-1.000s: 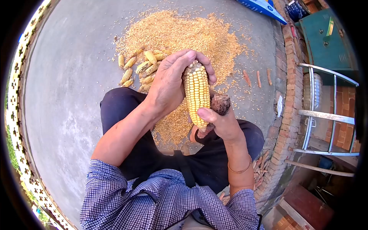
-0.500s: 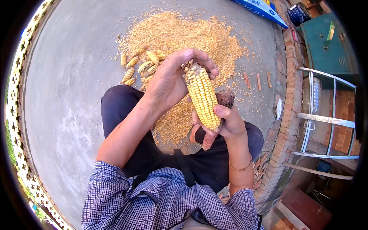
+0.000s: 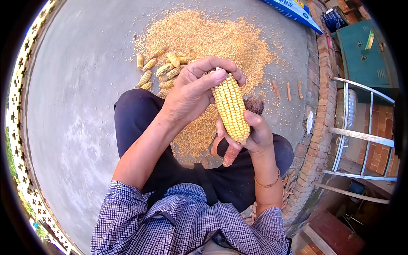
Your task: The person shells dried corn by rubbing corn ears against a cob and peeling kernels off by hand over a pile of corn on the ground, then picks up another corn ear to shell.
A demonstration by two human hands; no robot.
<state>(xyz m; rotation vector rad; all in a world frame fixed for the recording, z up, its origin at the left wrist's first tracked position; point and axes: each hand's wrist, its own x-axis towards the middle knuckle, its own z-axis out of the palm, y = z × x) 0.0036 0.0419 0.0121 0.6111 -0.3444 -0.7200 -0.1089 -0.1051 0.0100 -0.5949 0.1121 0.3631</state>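
Observation:
An ear of yellow corn (image 3: 230, 108) is held slantwise over my lap, its kernel rows mostly full. My left hand (image 3: 189, 89) is closed round its upper end, the thumb pressed near the tip and the fingers curled behind. Lower down, my right hand (image 3: 259, 132) grips the ear with thumb and fingers. A bare reddish corncob (image 3: 231, 156) is also in the right hand, behind the ear; its dark, rough end shows above the thumb. Beyond the hands lie several ears of corn (image 3: 144, 79) beside a wide heap of loose kernels (image 3: 204, 38).
More kernels (image 3: 191, 138) lie between my legs on the concrete floor (image 3: 76, 106). Several stripped cobs (image 3: 289, 90) rest to the right. A low brick edge (image 3: 316, 140), a metal frame (image 3: 361, 134), a green cabinet (image 3: 363, 55) and a blue sack (image 3: 293, 12) stand further out.
My left thumb has come down onto the upper end of the ear, covering its tip. The ear and both hands have shifted slightly right.

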